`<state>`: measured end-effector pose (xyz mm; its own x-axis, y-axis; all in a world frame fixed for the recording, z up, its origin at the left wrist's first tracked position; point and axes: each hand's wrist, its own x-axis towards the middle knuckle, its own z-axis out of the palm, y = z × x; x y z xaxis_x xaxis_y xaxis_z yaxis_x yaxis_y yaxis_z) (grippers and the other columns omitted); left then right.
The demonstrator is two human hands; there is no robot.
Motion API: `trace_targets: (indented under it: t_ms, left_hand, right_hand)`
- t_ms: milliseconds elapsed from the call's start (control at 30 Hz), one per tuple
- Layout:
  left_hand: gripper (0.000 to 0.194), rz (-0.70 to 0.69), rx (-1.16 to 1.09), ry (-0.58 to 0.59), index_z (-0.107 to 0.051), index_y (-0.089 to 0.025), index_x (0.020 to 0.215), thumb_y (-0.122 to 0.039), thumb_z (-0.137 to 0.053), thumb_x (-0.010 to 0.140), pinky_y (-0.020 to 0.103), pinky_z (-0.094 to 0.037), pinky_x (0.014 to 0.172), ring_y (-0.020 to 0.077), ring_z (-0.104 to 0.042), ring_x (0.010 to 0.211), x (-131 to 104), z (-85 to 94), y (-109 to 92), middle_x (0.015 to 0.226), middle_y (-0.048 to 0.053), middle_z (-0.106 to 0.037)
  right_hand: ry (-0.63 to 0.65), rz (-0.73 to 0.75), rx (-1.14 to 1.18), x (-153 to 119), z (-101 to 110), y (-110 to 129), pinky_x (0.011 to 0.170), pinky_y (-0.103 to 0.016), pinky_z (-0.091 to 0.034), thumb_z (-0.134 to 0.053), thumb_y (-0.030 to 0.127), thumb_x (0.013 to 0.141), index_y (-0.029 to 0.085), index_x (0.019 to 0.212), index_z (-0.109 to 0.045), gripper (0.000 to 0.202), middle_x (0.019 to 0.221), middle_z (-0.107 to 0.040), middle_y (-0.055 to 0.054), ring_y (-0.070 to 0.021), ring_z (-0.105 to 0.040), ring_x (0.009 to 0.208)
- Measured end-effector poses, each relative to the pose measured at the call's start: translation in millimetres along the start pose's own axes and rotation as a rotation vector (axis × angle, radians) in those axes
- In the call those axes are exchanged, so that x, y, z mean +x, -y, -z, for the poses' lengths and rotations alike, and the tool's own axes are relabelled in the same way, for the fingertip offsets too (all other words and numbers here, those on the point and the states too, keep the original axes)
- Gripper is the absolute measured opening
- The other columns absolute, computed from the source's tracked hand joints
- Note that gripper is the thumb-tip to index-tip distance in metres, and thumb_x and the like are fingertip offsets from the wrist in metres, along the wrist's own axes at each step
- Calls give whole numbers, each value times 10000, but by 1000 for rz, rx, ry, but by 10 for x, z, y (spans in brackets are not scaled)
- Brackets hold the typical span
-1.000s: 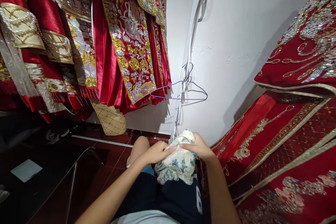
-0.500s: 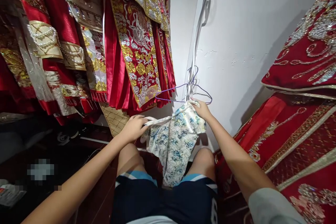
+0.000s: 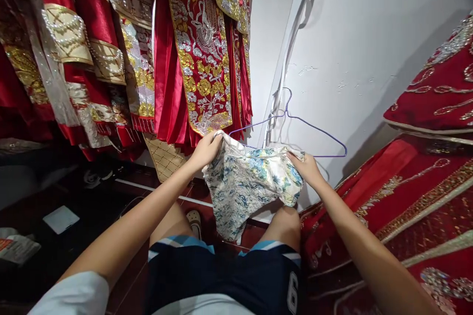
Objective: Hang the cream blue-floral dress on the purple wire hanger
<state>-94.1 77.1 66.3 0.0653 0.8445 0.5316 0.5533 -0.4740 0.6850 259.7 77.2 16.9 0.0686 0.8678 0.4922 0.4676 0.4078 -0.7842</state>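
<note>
A white garment with a blue and green floral print (image 3: 244, 182) hangs stretched between my two hands, above my knees. My left hand (image 3: 207, 150) grips its upper left corner, with the fingers closed on the cloth. At the upper right, my right hand (image 3: 306, 167) pinches the garment's top edge. A thin purple wire hanger (image 3: 314, 125) is behind the garment, its left end close to my left hand. The garment hides part of the hanger's lower bar, so whether the cloth is on it cannot be made out.
Red and gold embroidered costumes (image 3: 207, 59) hang at the left. More red beaded garments (image 3: 388, 187) stand close on the right. A white wall (image 3: 351, 34) and a vertical strip (image 3: 291, 24) are ahead. A pale flat object (image 3: 61, 219) lies at the lower left.
My hands have moved apart, spreading the garment wider. My left hand went up and my right hand slightly right. The hanger now appears larger and further right. The view has shifted slightly.
</note>
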Motion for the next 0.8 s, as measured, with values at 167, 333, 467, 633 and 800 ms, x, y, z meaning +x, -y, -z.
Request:
trace_targets:
  t_ms: [167,333,467,633,800]
  left_hand:
    - [151,-38,-68,-9,-516,-190,920,-325,-453,945,295,-425,823,182,-567,883,535,-244,-256,926,33,-607]
    - [223,-247,20,126,-565,-194,1094,-258,-550,881,301,-436,767,187,-600,820,745,-365,-441,963,41,-667]
    - [259,-416,276,110,-625,-202,1120,-297,-477,929,332,-440,773,233,-623,881,698,-321,-476,1017,72,-695]
    - [286,-460,403,81,-674,-194,954,-343,-429,943,329,-429,736,226,-599,792,711,-205,-394,867,72,-672]
    - [274,-426,445,90,-654,-192,902,-350,-433,936,330,-413,704,223,-564,745,759,-163,-429,836,76,-624]
  right_hand:
    - [26,-8,62,-103,8,211,743,-359,-501,-661,507,785,161,795,-710,349,824,-722,-78,-243,-638,788]
    - [67,11,101,-189,-85,352,740,-363,-496,-627,496,789,176,770,-682,326,776,-689,-59,-228,-618,746]
    - [131,81,51,-246,8,402,726,-336,-482,-713,396,726,173,1075,-703,414,760,-654,-23,-197,-592,704]
    - [-79,109,-120,-136,466,247,647,-303,-452,-759,333,703,189,1539,-385,927,626,-553,64,-160,-498,561]
    - [-157,67,-200,196,950,70,673,-335,-467,-743,474,699,141,1005,-765,452,678,-661,-25,-208,-589,665]
